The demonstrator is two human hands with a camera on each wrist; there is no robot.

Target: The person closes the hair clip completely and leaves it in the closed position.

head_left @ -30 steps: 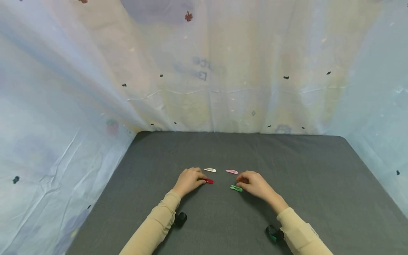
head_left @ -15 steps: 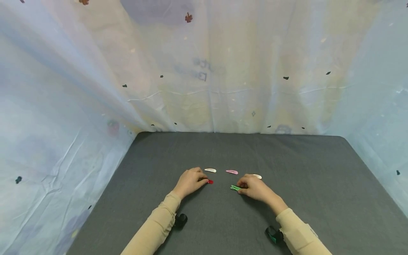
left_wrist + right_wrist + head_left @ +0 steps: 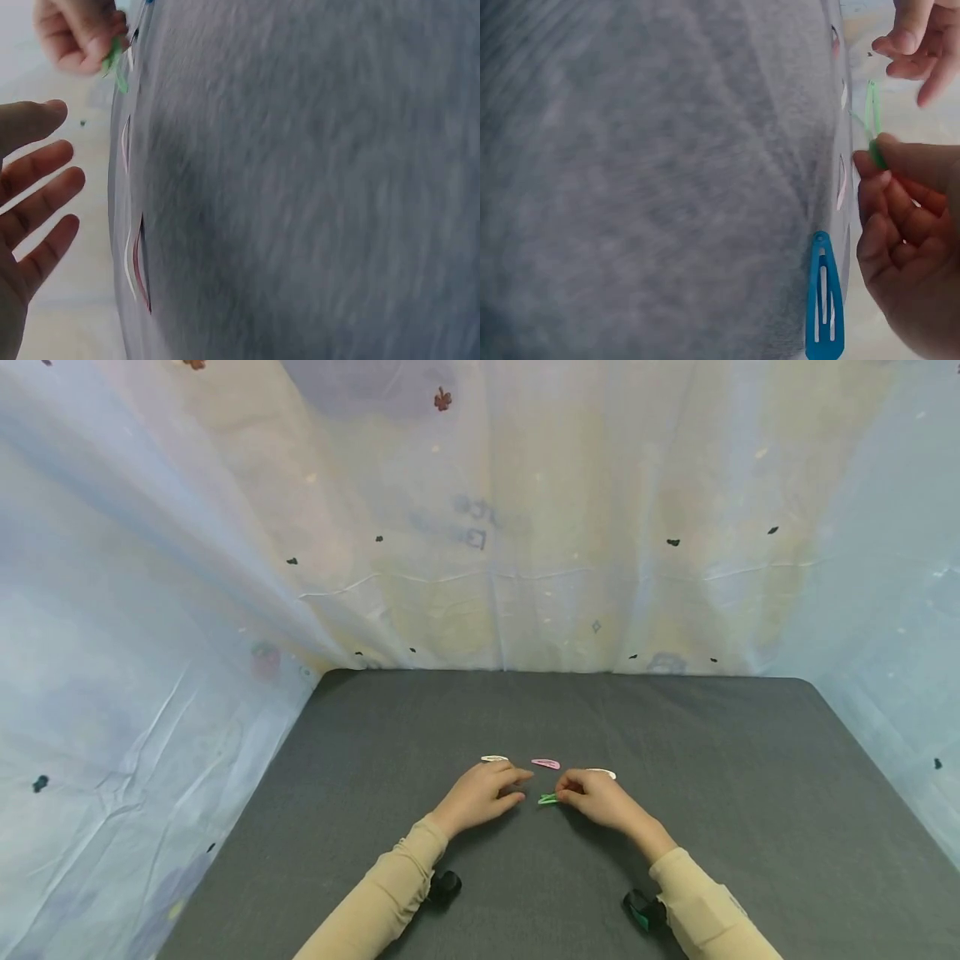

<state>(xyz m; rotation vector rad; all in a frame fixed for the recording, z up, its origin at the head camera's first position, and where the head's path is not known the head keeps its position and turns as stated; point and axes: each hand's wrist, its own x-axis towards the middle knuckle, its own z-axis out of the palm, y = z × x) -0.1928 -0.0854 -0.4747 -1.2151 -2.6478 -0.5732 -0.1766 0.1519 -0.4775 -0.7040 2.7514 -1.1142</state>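
Fingers of the right hand (image 3: 598, 797) pinch one end of the green clip (image 3: 547, 799), which could slip if the left hand (image 3: 478, 797), fingers spread, bumps it.

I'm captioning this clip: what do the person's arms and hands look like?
Beige sleeves cover both forearms. The left hand and right hand are ungloved. A black device sits near each cuff, the right one showing some green.

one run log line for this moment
left hand: holds nothing | right hand: pinches green clip | on grey cloth: pink clip, blue clip
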